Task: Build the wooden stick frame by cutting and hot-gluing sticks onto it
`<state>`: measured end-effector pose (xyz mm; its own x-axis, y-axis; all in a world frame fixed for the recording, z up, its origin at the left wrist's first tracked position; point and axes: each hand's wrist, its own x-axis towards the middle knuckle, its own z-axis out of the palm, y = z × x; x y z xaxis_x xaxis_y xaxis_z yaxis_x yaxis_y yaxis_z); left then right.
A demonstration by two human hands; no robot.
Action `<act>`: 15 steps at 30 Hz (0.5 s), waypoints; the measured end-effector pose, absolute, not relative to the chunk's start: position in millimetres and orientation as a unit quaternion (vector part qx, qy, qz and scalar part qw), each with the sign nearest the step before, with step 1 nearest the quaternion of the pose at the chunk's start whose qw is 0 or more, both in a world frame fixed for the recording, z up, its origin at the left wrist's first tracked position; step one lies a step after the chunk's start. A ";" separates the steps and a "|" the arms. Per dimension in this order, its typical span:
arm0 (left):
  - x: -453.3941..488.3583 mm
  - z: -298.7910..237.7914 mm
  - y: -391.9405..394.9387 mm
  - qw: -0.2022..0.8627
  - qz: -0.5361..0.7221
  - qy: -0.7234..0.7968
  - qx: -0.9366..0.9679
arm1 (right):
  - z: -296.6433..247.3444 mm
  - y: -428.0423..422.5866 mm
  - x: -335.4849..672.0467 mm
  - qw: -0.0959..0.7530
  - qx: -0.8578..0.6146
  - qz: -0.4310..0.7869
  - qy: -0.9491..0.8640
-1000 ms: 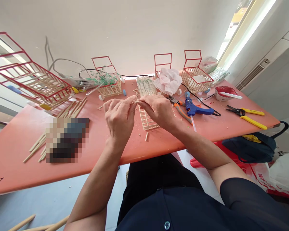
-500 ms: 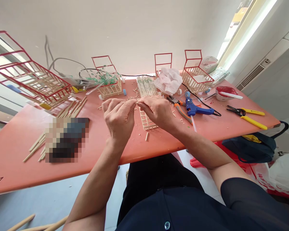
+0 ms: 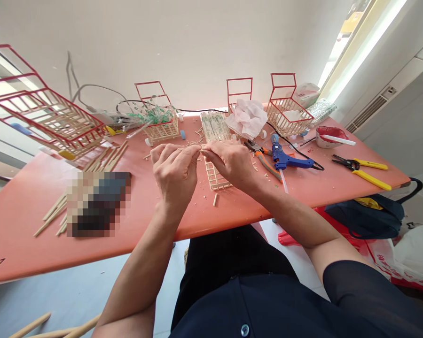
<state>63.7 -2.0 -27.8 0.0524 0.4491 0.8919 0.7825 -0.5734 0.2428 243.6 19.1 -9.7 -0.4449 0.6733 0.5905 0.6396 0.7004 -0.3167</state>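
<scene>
My left hand [image 3: 175, 171] and my right hand [image 3: 230, 162] meet fingertip to fingertip above the table. Both are closed in a pinch, and the fingers cover whatever lies between them. Below my right hand is a small wooden-stick lattice [image 3: 215, 179], partly hidden by that hand. A short stick piece [image 3: 215, 200] lies just in front of the lattice. Behind the hands are clear plastic packs with green bits [image 3: 213, 123]. To the right of my right hand lie orange-handled pliers [image 3: 270, 166] and a blue glue gun [image 3: 285, 159] with a glue stick in it.
Red-rimmed stick carts [image 3: 289, 110] stand along the wall, with a larger one [image 3: 56, 119] at left. Loose sticks [image 3: 52, 211] lie near a pixelated dark object [image 3: 104, 202]. Yellow-handled wire strippers [image 3: 368, 166] and a red-stained cup [image 3: 329, 137] are at right. Crumpled tissue [image 3: 247, 117] sits behind.
Almost nothing differs. Both hands stay pinched together in the same place, and the things on the table have not moved.
</scene>
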 end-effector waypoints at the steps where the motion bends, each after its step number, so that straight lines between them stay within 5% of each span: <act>1: 63.9 -28.0 -1.9 0.155 -0.537 -0.432 -0.708 | -9.9 19.1 243.6 0.358 -0.385 0.023 -0.850; 15: 64.8 -26.6 -3.5 0.116 -0.533 -0.451 -0.706 | -9.6 18.0 243.3 0.358 -0.384 0.030 -0.850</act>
